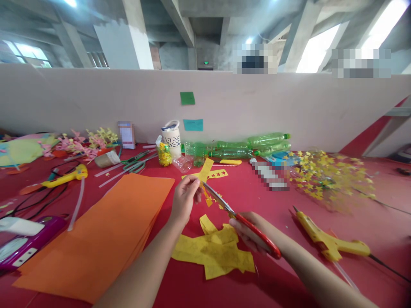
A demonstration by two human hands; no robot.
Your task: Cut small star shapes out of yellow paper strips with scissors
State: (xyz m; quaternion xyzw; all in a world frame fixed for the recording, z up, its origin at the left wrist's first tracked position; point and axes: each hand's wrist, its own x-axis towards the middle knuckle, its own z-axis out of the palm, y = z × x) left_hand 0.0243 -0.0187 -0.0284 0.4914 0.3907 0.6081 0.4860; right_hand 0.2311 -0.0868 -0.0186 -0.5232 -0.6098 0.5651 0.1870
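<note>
In the middle of the head view, my left hand pinches a yellow strip between thumb and fingers. My right hand grips red-handled scissors, whose blades reach up to the strip beside my left fingertips. Whether the blades are parted is hard to make out. Just beyond lies a yellow strip with star shapes on it, and small yellow stars are scattered under the blades. Crumpled yellow pieces are heaped on the red table below my hands.
Orange sheets are stacked on the left, near a purple power strip and a yellow glue gun. Another glue gun lies right, below yellow star sprays. Green bottles and a white cup line the partition.
</note>
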